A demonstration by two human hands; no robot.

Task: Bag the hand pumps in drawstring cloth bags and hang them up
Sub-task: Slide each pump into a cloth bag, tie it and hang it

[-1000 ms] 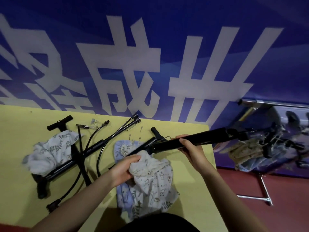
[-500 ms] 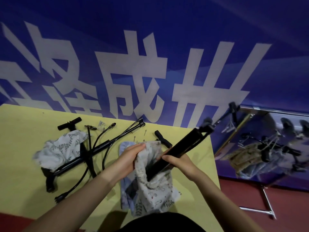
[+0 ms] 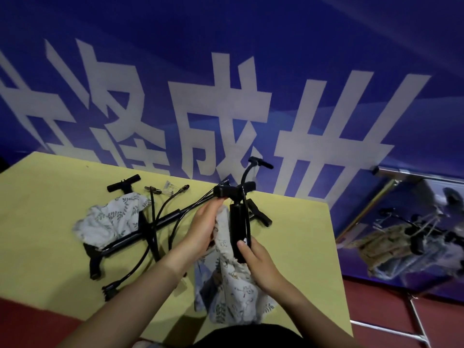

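The hand pump (image 3: 238, 229) now stands upright in the soft cloth bag (image 3: 233, 280), right hand (image 3: 258, 262) gripping its rigid barrel, left hand (image 3: 203, 227) pinching the bag's mouth.

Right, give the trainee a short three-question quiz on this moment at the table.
1. True or false: the pump in the hands stands roughly upright, its lower end inside the bag.
2. Which hand grips the pump's barrel? A) left hand B) right hand C) neither
3. Fill in: a second pump lies flat on the yellow ____, beside another cloth bag.

Key: 1. True. 2. B; the left hand holds the bag's mouth. 3. table.
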